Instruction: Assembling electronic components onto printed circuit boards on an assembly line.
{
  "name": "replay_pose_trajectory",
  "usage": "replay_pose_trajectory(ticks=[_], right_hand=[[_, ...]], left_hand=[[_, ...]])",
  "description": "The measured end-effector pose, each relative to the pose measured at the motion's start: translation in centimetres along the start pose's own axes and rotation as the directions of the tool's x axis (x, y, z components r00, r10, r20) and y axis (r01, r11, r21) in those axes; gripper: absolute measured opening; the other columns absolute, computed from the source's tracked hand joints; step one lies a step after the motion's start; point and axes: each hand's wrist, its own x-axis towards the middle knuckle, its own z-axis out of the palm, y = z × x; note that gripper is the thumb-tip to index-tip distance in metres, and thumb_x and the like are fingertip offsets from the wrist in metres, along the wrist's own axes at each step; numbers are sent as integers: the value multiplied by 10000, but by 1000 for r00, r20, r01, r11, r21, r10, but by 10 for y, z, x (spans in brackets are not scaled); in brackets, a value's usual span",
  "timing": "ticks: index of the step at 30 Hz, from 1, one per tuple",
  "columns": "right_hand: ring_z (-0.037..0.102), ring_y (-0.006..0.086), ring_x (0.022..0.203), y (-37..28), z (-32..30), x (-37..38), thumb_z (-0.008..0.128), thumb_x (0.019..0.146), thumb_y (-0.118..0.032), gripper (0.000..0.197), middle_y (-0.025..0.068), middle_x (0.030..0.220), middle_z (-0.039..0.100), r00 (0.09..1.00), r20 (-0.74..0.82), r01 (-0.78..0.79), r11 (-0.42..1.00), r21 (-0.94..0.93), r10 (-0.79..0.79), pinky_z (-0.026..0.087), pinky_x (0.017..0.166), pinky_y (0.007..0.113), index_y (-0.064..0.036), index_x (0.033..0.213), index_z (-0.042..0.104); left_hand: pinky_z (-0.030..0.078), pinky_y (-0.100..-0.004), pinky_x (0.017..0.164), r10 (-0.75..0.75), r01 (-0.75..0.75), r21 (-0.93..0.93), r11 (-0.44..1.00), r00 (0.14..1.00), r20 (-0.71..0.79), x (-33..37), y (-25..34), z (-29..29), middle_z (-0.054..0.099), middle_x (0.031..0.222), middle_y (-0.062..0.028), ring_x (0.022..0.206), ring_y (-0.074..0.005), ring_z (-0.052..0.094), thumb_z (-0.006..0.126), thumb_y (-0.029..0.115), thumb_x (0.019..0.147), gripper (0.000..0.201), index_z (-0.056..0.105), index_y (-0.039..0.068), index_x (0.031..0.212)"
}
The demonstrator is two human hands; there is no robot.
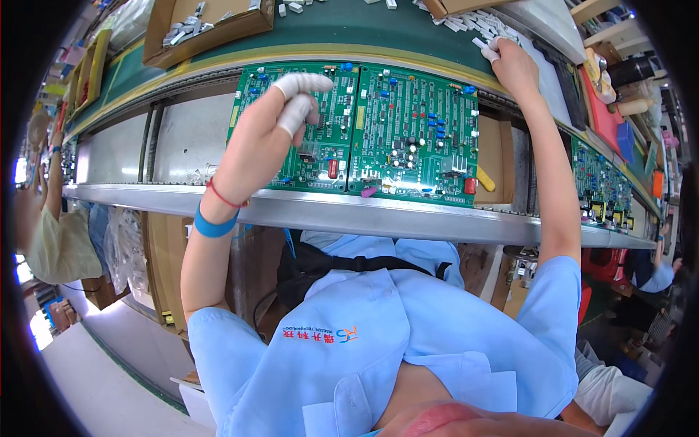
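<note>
Two green circuit boards (415,138) (342,175) lie side by side on the rail line in front of me, fitted with blue, white and red components. My left hand (273,124) hovers over the left board, its thumb and forefinger in white finger cots. Those two fingers are curved and apart, with nothing visible between them. Reaching far right, my right hand (513,67) is at the edge of a pile of small white block-shaped components (462,22). Its covered fingertips pinch one white component (479,44), partly hidden by the fingers.
Metal rails (328,207) run across in front of my body. A cardboard box (211,33) of white and grey parts stands at the far left. Beyond the right forearm are more boards (604,182) and a red tray (603,109). A yellow-handled tool (485,178) lies beside the right board.
</note>
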Motion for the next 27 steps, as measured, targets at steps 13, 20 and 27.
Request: replay_pose_trajectory(ticks=[13,20,27], right_hand=[[635,260,765,-128,-23,-27,633,821,-176,100,22,846,609,884,48,461,884,78,-465,508,647,391,-119,842,713],[639,246,758,-144,-29,-31,664,797,-166,76,25,815,593,836,63,547,837,-3,-546,508,617,382,-99,810,698],[642,235,789,-137,-20,-36,661,797,-160,85,41,802,579,800,-3,598,797,-86,-600,512,617,387,-82,765,655]], left_hand=[[469,-223,583,-78,84,-111,990,995,57,-37,-6,0,634,821,-37,605,-73,553,493,57,974,289,576,77,1249],[470,-225,565,-128,116,-210,971,991,-44,-51,-8,4,690,883,-64,589,-81,567,531,40,950,275,574,42,1222],[459,-225,513,-250,248,-126,960,968,2,-51,-4,12,723,845,-59,551,-82,600,631,93,907,119,621,8,990]])
